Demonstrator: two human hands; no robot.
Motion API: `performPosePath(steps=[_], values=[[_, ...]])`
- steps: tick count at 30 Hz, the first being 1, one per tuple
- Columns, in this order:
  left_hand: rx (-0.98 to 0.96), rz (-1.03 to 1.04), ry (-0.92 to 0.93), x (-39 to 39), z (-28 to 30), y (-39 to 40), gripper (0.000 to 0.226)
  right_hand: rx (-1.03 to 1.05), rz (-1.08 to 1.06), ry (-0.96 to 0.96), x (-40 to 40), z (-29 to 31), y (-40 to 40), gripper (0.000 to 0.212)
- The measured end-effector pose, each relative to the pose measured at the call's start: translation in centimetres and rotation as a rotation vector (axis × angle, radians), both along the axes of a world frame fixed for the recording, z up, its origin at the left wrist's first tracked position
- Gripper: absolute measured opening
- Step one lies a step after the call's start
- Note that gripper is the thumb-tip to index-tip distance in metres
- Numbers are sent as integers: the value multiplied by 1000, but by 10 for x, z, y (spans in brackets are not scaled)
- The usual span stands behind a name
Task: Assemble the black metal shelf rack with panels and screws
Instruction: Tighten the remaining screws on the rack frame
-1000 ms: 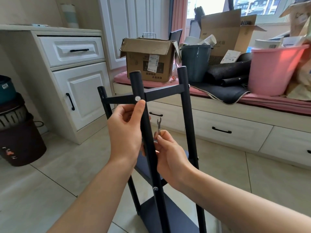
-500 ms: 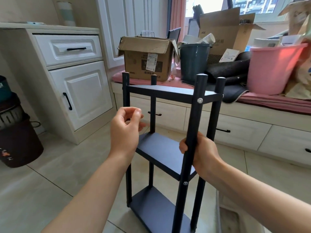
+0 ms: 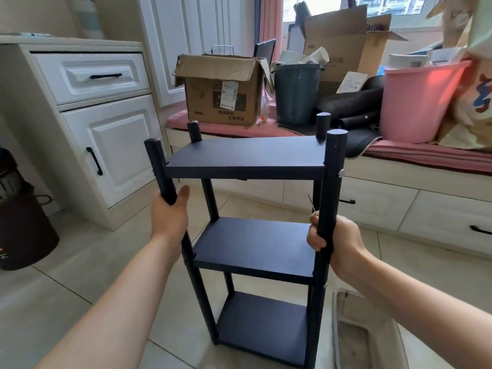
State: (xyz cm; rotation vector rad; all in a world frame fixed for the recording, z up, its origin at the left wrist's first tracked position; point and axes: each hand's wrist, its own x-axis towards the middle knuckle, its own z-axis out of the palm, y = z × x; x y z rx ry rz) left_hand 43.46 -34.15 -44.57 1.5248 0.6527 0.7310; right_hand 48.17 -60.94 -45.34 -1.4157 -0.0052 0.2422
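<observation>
Rack (image 3: 247, 235) stands upright on the floor, long axis vertical, between both hands: left hand (image 3: 170, 211) wraps its near-left post, right hand (image 3: 330, 235) grips its near-right post, equally close.

**Operator body, head view**

2 forearms in frame, both bare from the lower frame edge to the wrist; no sleeve or cuff shows. Bare left hand (image 3: 170, 213) and bare right hand (image 3: 336, 242): no gloves, rings, watch or bands visible. Fingernails not discernible.
</observation>
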Motion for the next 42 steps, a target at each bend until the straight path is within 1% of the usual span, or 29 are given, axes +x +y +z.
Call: performPosePath(steps=[2, 6, 8, 11, 15, 18, 21, 26, 29, 33, 35, 39, 42], values=[[33, -44, -12, -1, -2, 3, 19, 1, -24, -20, 4, -2, -2, 22], [218, -164, -61, -7, -9, 7, 29, -23, -114, -31, 12, -6, -7, 20], [264, -183, -88, -8, -12, 7, 30, -62, -162, -49, 15, -6, -10, 21], [267, -169, -110, -5, -11, 3, 29, -87, -208, -48, 17, -4, -12, 23], [192, -138, -139, -2, -6, 1, 30, -93, -242, -24, 17, -4, -8, 26], [218, -114, -143, -3, -6, -1, 34, -92, -259, -15, 20, -6, -6, 23], [238, -78, -126, -6, -7, 2, 37, -126, -273, -47, 26, -9, -6, 21], [206, -3, -124, -9, -11, 4, 41, -2, -284, -32, 30, -7, -6, 27], [192, 19, -139, -12, -12, 5, 44, -39, -271, -116, 28, -5, -6, 28], [170, 25, -154, -13, -9, 2, 43, -139, -245, -299, 27, -3, -4, 27], [173, 30, -146, -14, -7, -1, 43, -179, -238, -341, 27, -1, -6, 27], [174, 52, -157, -18, 1, -10, 43, -185, -253, -382, 27, 0, -9, 26], [191, 61, -185, -20, 8, -20, 42, -305, -233, -498, 25, 0, -8, 21]])
